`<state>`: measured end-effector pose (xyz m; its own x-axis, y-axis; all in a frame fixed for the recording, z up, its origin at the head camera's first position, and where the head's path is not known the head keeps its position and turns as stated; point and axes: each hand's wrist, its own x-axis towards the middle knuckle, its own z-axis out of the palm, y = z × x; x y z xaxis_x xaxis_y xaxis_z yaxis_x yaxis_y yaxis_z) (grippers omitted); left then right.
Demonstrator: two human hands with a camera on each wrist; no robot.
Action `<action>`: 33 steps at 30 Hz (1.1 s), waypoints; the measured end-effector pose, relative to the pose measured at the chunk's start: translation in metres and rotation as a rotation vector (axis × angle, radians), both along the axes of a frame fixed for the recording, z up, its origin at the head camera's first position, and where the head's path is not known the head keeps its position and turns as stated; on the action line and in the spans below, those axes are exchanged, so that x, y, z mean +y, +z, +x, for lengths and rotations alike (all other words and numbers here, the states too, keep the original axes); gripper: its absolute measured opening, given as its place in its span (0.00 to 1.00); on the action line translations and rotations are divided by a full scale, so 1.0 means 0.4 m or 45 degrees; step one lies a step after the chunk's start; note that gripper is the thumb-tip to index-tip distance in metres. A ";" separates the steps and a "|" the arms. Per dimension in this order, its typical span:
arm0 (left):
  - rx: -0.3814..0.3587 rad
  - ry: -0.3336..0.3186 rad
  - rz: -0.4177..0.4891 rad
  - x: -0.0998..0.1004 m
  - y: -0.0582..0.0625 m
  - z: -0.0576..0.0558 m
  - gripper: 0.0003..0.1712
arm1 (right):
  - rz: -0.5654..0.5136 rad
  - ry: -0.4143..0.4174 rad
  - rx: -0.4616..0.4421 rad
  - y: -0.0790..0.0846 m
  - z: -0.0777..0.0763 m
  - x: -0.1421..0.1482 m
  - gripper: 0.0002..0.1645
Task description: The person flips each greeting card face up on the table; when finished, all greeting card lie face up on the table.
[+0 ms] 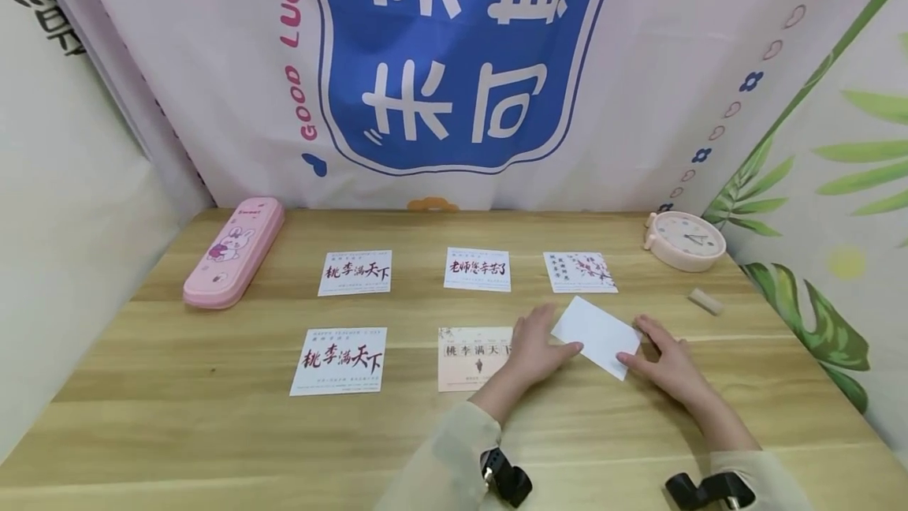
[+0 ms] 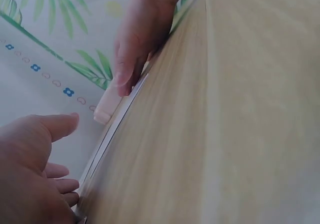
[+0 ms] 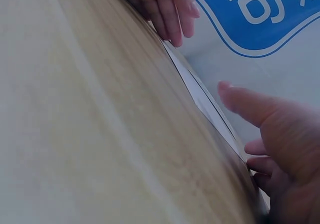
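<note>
A blank white card (image 1: 597,336) lies turned at an angle on the wooden table, between the two hands. At its left side is my left hand (image 1: 535,349), thumb spread toward the card and fingers loosely extended, partly covering a cream printed card (image 1: 464,361). My right hand (image 1: 667,365) is at the card's right side, its thumb overlapping the card's edge from the head view. In the right wrist view the right thumb (image 3: 245,102) is raised above the white card (image 3: 202,99), apart from the fingers low by the table. Neither hand visibly pinches the card.
Printed cards lie in rows: two (image 1: 355,272) (image 1: 339,361) at left, one (image 1: 478,269) in the middle, a floral one (image 1: 582,272) at right. A pink pencil case (image 1: 234,253) is far left; a pink clock (image 1: 686,240) and a small beige block (image 1: 705,302) are right.
</note>
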<state>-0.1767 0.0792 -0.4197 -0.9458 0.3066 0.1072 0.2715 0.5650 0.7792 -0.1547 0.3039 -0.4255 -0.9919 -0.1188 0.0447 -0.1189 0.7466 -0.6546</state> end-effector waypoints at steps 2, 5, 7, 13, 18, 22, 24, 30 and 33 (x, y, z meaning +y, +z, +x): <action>0.022 -0.003 -0.003 0.000 -0.001 -0.001 0.39 | 0.043 0.010 0.038 0.000 -0.002 -0.001 0.45; 0.028 -0.003 -0.026 0.000 -0.002 -0.001 0.39 | 0.117 0.014 0.081 -0.003 -0.003 -0.002 0.45; 0.053 -0.007 -0.060 0.001 -0.004 0.000 0.38 | 0.144 0.015 0.098 -0.004 -0.004 -0.002 0.46; 0.074 -0.025 -0.248 0.005 -0.005 0.005 0.39 | 0.157 0.026 0.093 -0.004 -0.005 -0.002 0.46; 0.071 -0.033 -0.335 0.004 0.000 0.012 0.36 | 0.116 0.042 0.093 -0.003 -0.005 0.002 0.42; 0.080 -0.034 -0.350 0.004 0.004 0.014 0.35 | 0.109 0.064 0.085 -0.002 -0.008 0.007 0.42; 0.082 -0.038 -0.352 0.004 0.004 0.015 0.34 | 0.099 0.081 0.081 -0.001 -0.008 0.011 0.41; 0.106 -0.047 -0.395 0.007 0.000 0.015 0.32 | 0.062 0.161 0.087 0.000 -0.005 0.026 0.38; 0.116 -0.041 -0.410 0.007 -0.002 0.015 0.30 | 0.053 0.206 0.078 0.003 -0.004 0.031 0.36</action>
<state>-0.1708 0.0821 -0.4205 -0.9261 0.3678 0.0835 0.3533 0.7685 0.5335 -0.1562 0.3163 -0.4244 -0.9554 -0.2794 0.0960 -0.2781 0.7407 -0.6116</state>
